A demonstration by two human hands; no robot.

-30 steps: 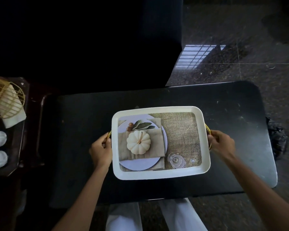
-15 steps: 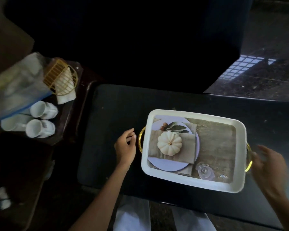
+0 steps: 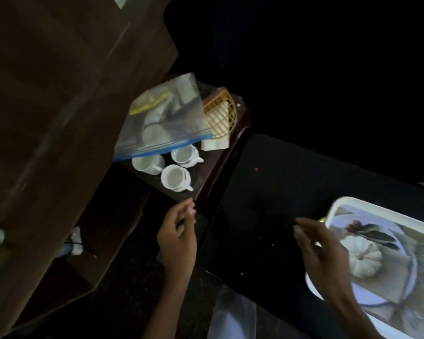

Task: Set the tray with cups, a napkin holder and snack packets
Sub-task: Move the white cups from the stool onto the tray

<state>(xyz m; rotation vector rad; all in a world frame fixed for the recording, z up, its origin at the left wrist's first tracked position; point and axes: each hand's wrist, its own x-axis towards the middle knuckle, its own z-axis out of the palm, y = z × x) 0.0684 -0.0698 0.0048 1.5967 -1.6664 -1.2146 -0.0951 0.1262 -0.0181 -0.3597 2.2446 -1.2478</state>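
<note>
Tray, white-rimmed with a gold handle at its near end, lies on the black table at the right edge of the view, partly cut off by the frame. Its base carries a printed picture of a white pumpkin on a plate; nothing stands on it that can be seen.

Three white cups sit upright and close together on a small dark side table to the left of the black table. Behind them lies a clear zip bag with a blue seal, holding what look like snack packets, though blur makes the contents hard to read. Just right of the bag, a gold wire napkin holder holds white napkins.

The left hand hovers in front of the side table, just short of the nearest cup, fingers loosely curled and holding nothing. The right hand hangs over the tray's near end, fingers spread and pointing toward the cups, also empty. The two hands are well apart.
</note>
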